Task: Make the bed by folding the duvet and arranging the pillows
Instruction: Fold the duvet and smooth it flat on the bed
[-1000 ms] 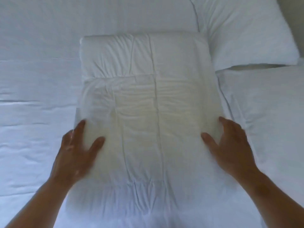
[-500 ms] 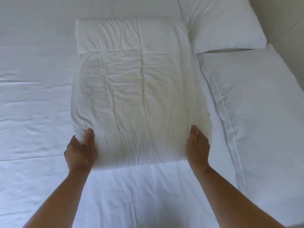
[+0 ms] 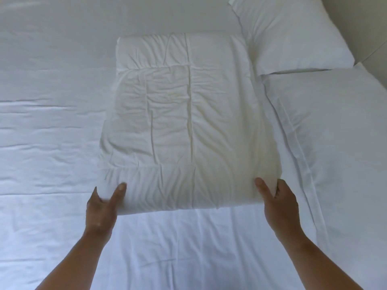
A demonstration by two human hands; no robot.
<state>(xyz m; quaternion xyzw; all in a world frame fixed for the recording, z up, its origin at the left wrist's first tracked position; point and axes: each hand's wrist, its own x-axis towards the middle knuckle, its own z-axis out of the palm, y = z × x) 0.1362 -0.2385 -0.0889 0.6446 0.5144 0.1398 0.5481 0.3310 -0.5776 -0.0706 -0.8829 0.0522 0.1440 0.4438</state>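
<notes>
White bed sheet (image 3: 52, 143) fills most of the view, w/ long creases running across on the left and finer wrinkles in the foreground btwn the two forearms. On it, approx. centre, lies the folded duvet (image 3: 184, 122): a thick white rectangle, long side running away from the person, wrinkled top, stitched seams down and across it, far end plump and rounded. Its right edge sits just beside the near pillow (image 3: 335, 143), which lies flat along the right side of the bed, flanged border facing the duvet. Far pillow (image 3: 289, 34) is at top right, its near edge overlapping the near pillow's far end, its left corner touching or just beside the duvet's far right corner; can't tell which. Pale wall (image 3: 360, 28) shows in the top right corner. Left hand (image 3: 102, 208) grips the duvet's near left corner, thumb (image 3: 119, 190) on top, other fingers hidden at the side/under. Right hand (image 3: 278, 204) grips the near right corner the same way: thumb on top, fingers (image 3: 280, 185) curled round the side edge. Both forearms bare, reaching in from the bottom.
</notes>
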